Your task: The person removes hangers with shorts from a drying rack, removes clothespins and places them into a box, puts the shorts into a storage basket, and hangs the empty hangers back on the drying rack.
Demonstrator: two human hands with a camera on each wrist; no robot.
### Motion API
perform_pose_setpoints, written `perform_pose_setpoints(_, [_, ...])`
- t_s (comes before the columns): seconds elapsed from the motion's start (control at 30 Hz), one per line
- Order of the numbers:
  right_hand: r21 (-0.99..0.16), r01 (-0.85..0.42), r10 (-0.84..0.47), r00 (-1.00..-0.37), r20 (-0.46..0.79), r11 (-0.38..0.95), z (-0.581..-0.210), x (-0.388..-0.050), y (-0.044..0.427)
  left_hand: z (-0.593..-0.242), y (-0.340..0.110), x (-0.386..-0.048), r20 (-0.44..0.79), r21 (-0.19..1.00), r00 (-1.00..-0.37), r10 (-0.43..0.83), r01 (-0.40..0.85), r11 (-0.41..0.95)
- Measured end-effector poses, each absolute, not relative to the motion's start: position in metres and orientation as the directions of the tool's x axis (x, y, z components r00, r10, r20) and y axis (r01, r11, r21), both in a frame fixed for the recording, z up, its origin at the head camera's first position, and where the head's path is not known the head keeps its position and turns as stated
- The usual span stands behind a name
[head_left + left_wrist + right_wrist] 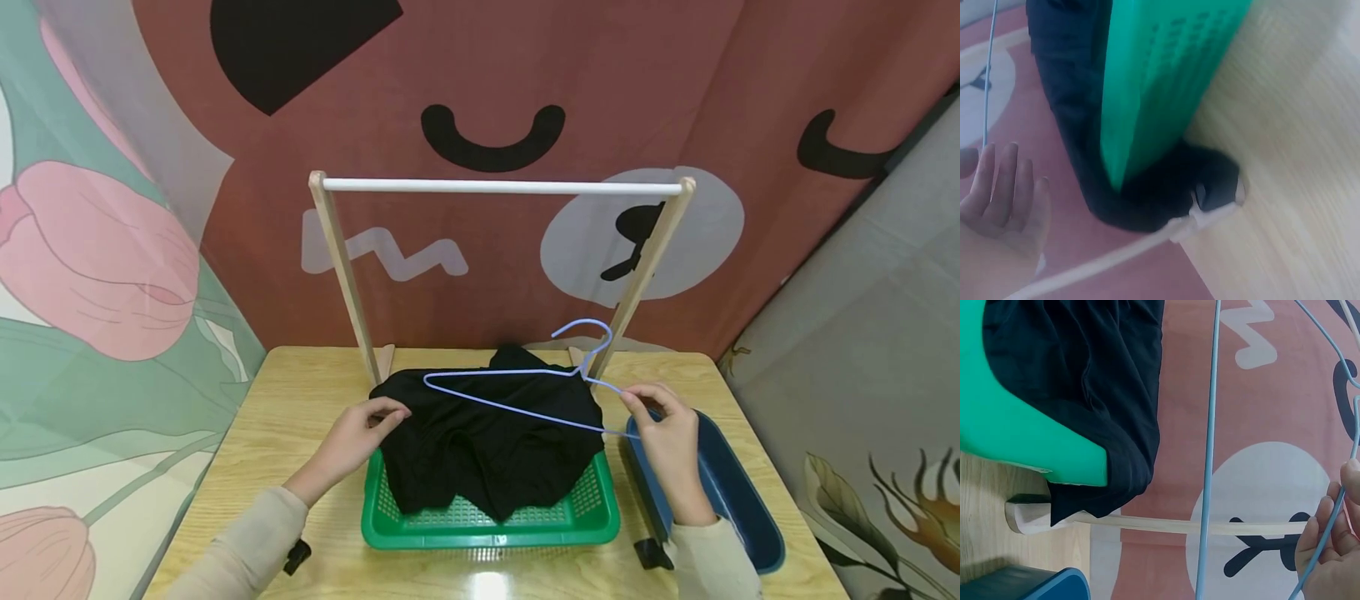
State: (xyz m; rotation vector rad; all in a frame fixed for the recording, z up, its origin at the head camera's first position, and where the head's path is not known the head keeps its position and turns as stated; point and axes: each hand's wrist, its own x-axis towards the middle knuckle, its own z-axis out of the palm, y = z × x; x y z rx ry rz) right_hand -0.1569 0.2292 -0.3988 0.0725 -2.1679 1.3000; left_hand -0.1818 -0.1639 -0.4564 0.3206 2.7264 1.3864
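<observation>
My right hand point(670, 446) pinches one end of a light blue hanger point(540, 417), thumb and fingers around its sloping wire; the right wrist view shows this grip too. The hook points upward and the long bottom bar slants above a black garment point(480, 454). That garment lies bunched over a green basket point(491, 540), draping past its far side. Near the hanger's other end, my left hand point(367, 425) hovers by the garment's left edge with fingers loosely bent and nothing held. In the left wrist view, the hanger wire point(988, 81) passes close to its fingertips.
Behind the basket stands a rack with wooden posts point(347, 279) and a white top rod point(495, 187). A dark blue tray point(738, 492) sits to the right on the wooden table point(292, 408), partly under my right forearm. Printed curtains point(495, 67) hang behind and at the sides.
</observation>
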Motion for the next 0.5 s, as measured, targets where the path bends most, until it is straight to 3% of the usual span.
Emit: perform_pose_setpoints(0.5, [-0.779, -0.320, 0.257, -0.818, 0.514, 0.540, -0.402, -0.157, 0.229, -0.447, -0.220, -0.210, -0.038, 0.685, -0.991, 0.126, 0.066, 0.725])
